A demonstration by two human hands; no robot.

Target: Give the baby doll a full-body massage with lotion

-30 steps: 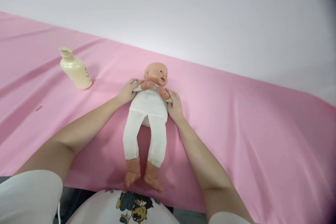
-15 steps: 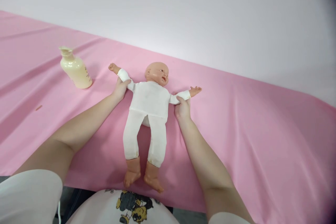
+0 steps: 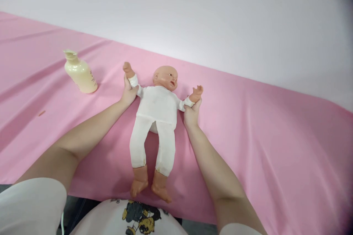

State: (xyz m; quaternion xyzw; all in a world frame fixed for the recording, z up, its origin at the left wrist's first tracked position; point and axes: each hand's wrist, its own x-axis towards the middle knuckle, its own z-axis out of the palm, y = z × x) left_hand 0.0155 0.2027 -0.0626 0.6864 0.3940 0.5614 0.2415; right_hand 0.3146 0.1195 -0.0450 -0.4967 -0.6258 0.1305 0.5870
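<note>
A bald baby doll (image 3: 157, 106) with a white cloth body lies on its back on the pink cloth, its head turned to the right and its feet toward me. My left hand (image 3: 129, 91) is closed round the doll's arm on the left side, near the white cuff. On the right side, my right hand (image 3: 191, 114) grips the other arm just below the doll's hand. Both doll arms are bent upward, their small hands raised beyond my fingers. The doll's legs lie slightly apart, touched by neither hand.
A pale yellow pump bottle (image 3: 81, 75) stands on the left of the pink cloth (image 3: 275, 147). Nearer me lies a small orange-brown strip (image 3: 41, 113). Behind the cloth is a white wall (image 3: 193, 14). The cloth has folds on both sides.
Both doll arms, stretched outward before, are now bent upward and inward, with the doll's hands closer to its head. My hands have kept their hold and turned with them.
</note>
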